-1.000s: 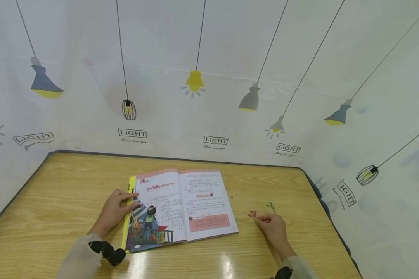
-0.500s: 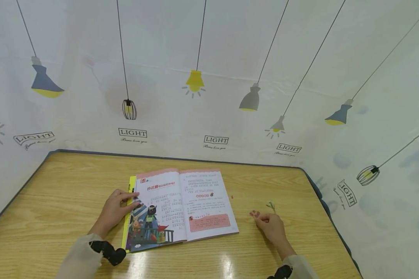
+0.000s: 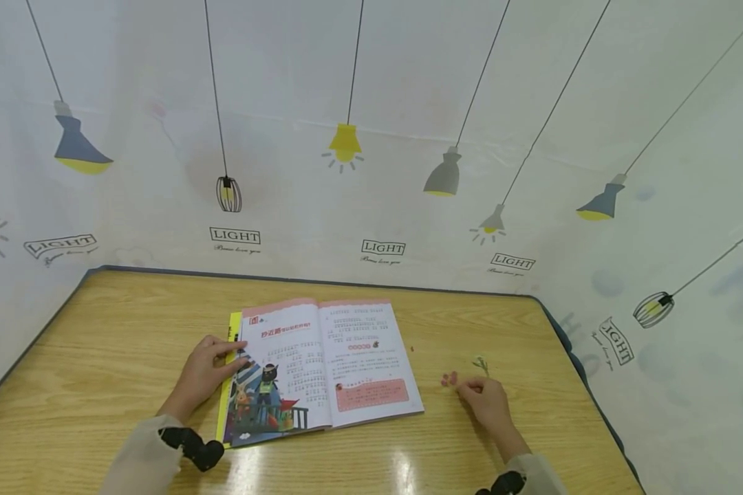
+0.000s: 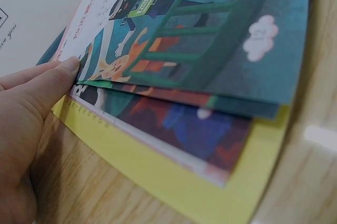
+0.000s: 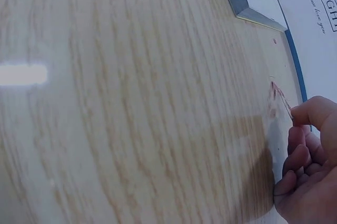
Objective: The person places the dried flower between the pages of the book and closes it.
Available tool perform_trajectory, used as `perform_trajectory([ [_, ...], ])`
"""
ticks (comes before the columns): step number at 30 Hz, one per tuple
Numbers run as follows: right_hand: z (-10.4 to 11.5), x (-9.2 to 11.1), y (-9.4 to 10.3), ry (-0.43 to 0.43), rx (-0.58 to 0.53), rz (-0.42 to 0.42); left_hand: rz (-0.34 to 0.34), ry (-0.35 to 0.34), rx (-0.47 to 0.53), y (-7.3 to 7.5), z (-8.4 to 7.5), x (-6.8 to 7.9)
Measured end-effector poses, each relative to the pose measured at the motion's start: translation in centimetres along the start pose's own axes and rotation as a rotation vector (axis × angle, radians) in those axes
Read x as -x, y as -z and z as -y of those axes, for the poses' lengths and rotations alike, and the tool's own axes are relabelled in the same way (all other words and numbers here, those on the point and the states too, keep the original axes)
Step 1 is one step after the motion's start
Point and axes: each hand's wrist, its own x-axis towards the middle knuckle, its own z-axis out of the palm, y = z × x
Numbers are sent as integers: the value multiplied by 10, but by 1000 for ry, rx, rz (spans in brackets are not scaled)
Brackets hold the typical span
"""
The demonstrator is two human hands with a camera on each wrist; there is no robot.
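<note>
Right hand (image 3: pixel 488 404) pinched a small pink, round-petalled flower (image 3: pixel 448 379) by its thin stem (image 5: pixel 288 109), right of the open, yellow-edged paper book (image 3: pixel 371 361); flower showed fuller than one second earlier. Left hand (image 3: pixel 203 371), fingers extended, touched book's left edge, unmoved.

Both forearms (image 3: pixel 176 407) reach forward in pale sleeves (image 3: pixel 139 459), angled inward, hands well apart. Here's the left hand (image 3: pixel 206 375) — back upward, thumb and forefinger stretched out toward the right side. And the right hand (image 3: pixel 488 404): thumb and forefinger meet in a pinch — other fingers curled toward the palm.
</note>
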Motion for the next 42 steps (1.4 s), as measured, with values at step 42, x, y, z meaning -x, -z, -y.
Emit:
perform_trajectory([
  [42,63,2,-49,9,-257,-75,-9,-30,-7,0,0,0],
])
